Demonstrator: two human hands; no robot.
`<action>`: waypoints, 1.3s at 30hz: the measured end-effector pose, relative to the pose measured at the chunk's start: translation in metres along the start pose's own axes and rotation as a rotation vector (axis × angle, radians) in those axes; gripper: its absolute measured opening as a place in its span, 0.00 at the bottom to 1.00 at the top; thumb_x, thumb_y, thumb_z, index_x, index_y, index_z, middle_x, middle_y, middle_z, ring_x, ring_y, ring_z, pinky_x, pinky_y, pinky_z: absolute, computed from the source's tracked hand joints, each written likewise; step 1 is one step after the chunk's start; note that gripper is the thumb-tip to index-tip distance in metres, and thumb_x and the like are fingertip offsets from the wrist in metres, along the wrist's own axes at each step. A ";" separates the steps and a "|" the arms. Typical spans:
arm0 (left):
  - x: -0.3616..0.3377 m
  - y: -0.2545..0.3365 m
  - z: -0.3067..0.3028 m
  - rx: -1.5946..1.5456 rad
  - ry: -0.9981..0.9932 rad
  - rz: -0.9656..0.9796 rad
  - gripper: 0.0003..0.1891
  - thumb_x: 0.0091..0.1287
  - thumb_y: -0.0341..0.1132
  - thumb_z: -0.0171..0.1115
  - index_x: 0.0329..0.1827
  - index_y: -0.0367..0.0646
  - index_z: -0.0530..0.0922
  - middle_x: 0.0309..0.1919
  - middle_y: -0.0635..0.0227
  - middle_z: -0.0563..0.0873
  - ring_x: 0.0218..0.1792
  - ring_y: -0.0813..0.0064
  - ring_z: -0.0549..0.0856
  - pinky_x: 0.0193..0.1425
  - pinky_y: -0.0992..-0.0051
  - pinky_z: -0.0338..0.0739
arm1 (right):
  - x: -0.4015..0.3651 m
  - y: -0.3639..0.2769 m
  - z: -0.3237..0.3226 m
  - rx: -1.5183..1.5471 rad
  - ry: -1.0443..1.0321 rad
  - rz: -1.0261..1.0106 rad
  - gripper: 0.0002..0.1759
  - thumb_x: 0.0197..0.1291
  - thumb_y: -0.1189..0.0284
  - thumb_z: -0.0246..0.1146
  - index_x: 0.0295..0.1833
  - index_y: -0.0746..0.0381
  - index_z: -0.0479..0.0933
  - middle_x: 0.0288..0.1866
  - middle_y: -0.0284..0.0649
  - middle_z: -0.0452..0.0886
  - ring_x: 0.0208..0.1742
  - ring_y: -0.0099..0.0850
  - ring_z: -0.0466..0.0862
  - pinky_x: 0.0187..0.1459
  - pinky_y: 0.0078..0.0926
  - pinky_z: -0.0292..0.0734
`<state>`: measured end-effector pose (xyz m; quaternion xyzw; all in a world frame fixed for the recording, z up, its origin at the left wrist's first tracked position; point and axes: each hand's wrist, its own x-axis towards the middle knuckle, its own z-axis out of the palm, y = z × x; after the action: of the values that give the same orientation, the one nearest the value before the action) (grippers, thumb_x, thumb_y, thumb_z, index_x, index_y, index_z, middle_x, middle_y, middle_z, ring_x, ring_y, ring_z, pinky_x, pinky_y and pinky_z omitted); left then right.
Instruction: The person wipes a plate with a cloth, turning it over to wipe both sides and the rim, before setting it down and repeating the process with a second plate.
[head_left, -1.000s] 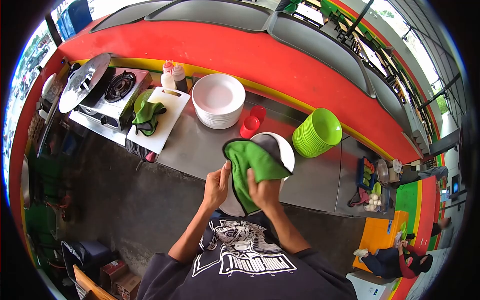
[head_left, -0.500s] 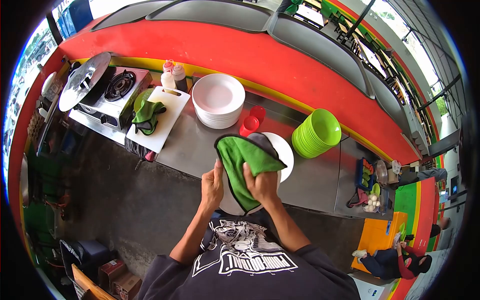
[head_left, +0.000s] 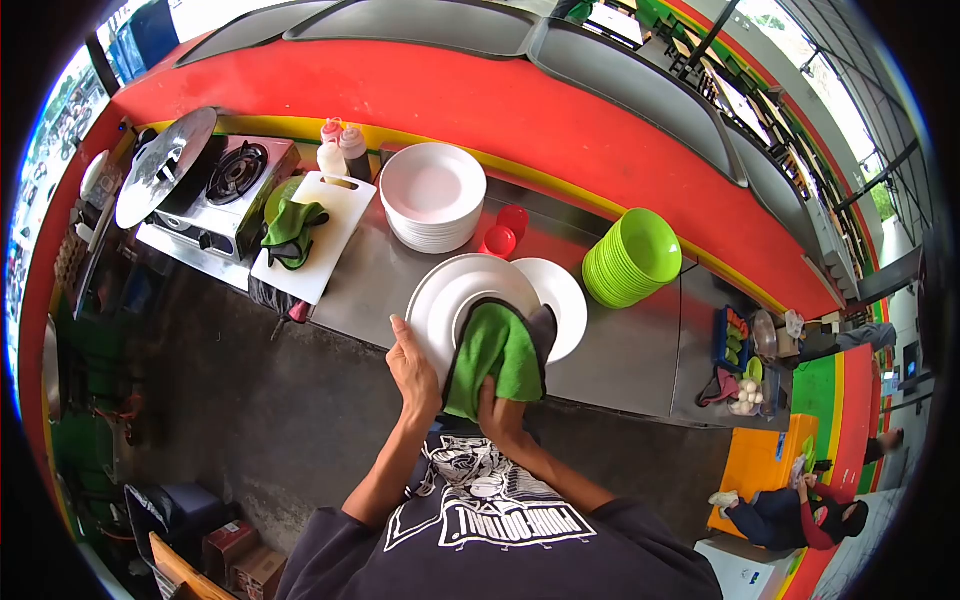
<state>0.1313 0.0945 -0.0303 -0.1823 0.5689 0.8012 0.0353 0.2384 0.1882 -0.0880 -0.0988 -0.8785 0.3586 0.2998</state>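
Observation:
A white plate (head_left: 432, 297) is tilted up in front of my chest, with a ring showing around its middle. My left hand (head_left: 412, 365) grips its left rim, thumb pointing up. Against the plate's face my right hand (head_left: 497, 408) presses a green cloth (head_left: 496, 350) with dark edging, and the cloth hides part of the plate. Behind it, another white plate (head_left: 566, 310) lies on the steel counter. Just beyond are two red cups (head_left: 498, 240). A tall stack of white plates (head_left: 432, 200) stands to the left, and a stack of lime-green bowls (head_left: 632, 260) to the right.
On the left are a gas stove (head_left: 226, 190), a metal lid (head_left: 165, 170) and a white cutting board (head_left: 335, 215) bearing another green cloth (head_left: 293, 230). Squeeze bottles (head_left: 352, 150) stand behind. A blue basket (head_left: 731, 340) sits far right; a person (head_left: 790, 515) is at lower right.
The cloth and my right hand have moved down across the plate, uncovering its upper part. The plate has turned to show more of its face. My left hand has shifted slightly left.

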 end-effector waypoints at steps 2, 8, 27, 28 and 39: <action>0.003 -0.007 0.000 0.018 -0.036 -0.006 0.34 0.78 0.60 0.43 0.20 0.41 0.73 0.17 0.80 0.70 0.20 0.86 0.64 0.23 0.77 0.59 | 0.006 -0.011 -0.002 -0.114 -0.085 -0.142 0.30 0.63 0.67 0.63 0.66 0.74 0.69 0.61 0.61 0.75 0.62 0.59 0.75 0.64 0.55 0.65; 0.006 -0.009 -0.008 0.088 -0.171 -0.017 0.34 0.81 0.56 0.40 0.24 0.37 0.75 0.20 0.79 0.73 0.23 0.86 0.66 0.28 0.78 0.63 | 0.050 -0.036 -0.004 -0.183 -0.220 -0.319 0.31 0.58 0.65 0.64 0.67 0.64 0.71 0.66 0.55 0.74 0.67 0.53 0.74 0.70 0.55 0.61; 0.011 -0.002 -0.041 0.156 -0.255 0.091 0.29 0.80 0.50 0.47 0.26 0.36 0.79 0.21 0.75 0.80 0.24 0.87 0.74 0.27 0.79 0.69 | 0.071 -0.053 -0.007 -0.198 -0.337 -0.373 0.26 0.56 0.62 0.64 0.60 0.62 0.77 0.57 0.52 0.80 0.58 0.51 0.79 0.63 0.52 0.69; 0.009 -0.003 -0.042 0.177 -0.259 0.093 0.29 0.80 0.50 0.47 0.29 0.34 0.80 0.21 0.74 0.81 0.25 0.86 0.75 0.28 0.78 0.70 | 0.083 -0.056 -0.008 -0.205 -0.375 -0.330 0.25 0.58 0.64 0.64 0.59 0.62 0.78 0.56 0.52 0.80 0.58 0.51 0.79 0.63 0.52 0.68; -0.002 0.027 -0.041 0.255 -0.112 0.248 0.34 0.80 0.54 0.46 0.15 0.42 0.57 0.13 0.83 0.60 0.19 0.88 0.56 0.21 0.73 0.47 | 0.099 0.000 -0.016 0.617 -0.062 0.525 0.29 0.76 0.54 0.51 0.65 0.70 0.72 0.62 0.46 0.79 0.64 0.41 0.77 0.62 0.37 0.70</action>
<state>0.1364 0.0471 -0.0167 -0.0600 0.6810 0.7297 -0.0094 0.1689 0.2360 -0.0341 -0.2141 -0.6832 0.6727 0.1869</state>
